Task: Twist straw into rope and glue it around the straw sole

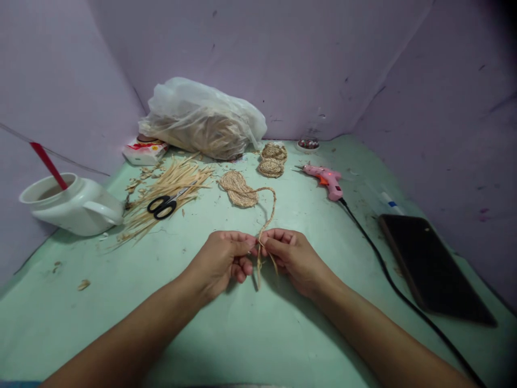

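My left hand and my right hand meet at the middle of the pale green table, both pinched on the loose end of a straw braid. The braid runs away from my fingers and curls back to a coiled oval straw piece lying flat further off. Short loose strands hang below my fingertips.
Black-handled scissors lie on a heap of straw strips at the left. A white pot with a red stick stands far left. A plastic bag of straw sits at the back. Pink glue gun, its black cable and a dark phone lie right.
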{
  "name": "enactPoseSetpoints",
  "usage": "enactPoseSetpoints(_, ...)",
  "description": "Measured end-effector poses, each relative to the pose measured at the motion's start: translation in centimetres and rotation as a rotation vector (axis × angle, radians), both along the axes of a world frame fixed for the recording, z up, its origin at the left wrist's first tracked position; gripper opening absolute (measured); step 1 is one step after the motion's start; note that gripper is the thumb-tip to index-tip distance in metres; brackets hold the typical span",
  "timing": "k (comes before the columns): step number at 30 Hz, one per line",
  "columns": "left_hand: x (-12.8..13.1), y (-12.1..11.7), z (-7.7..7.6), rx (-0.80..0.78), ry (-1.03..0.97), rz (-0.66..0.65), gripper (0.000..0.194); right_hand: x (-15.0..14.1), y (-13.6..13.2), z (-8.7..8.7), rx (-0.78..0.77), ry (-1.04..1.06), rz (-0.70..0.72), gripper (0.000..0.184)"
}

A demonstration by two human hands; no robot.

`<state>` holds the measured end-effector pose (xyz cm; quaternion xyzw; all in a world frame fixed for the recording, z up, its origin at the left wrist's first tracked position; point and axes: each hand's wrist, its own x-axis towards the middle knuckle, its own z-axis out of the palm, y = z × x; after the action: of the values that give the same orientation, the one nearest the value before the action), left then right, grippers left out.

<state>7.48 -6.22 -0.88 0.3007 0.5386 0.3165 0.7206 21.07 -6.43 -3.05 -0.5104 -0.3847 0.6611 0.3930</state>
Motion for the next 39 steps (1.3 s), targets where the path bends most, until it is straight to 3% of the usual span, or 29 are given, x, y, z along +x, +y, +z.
enactPoseSetpoints(7, -0.4, 0.6, -0.8, -0.161, -0.130, -0.099, 0.014, -0.4, -0.2, -0.4, 0.018, 0.008, 0.008, 0.011)
enactPoseSetpoints(17, -0.6, 1.1, 0.1, -0.130, 0.037, -0.136, 0.007, -0.5, -0.4, -0.3, 0.128, -0.161, 0.026, 0.010)
enactPoseSetpoints(24, -1.0, 1.5, -0.1, -0.214, -0.097, -0.204, 0.010, -0.6, -0.6, -0.3, 0.156, -0.199, 0.050, 0.013)
enactPoseSetpoints(30, -1.1, 1.3, 0.0, -0.138, -0.046, -0.242, 0.009, -0.5, -0.7, -0.3, 0.149, -0.168, 0.068, 0.013)
enactPoseSetpoints(39, -1.0, 1.5, -0.5, -0.175, -0.126, -0.191, 0.011, -0.4, -0.4, -0.5, 0.155, -0.113, 0.083, 0.011)
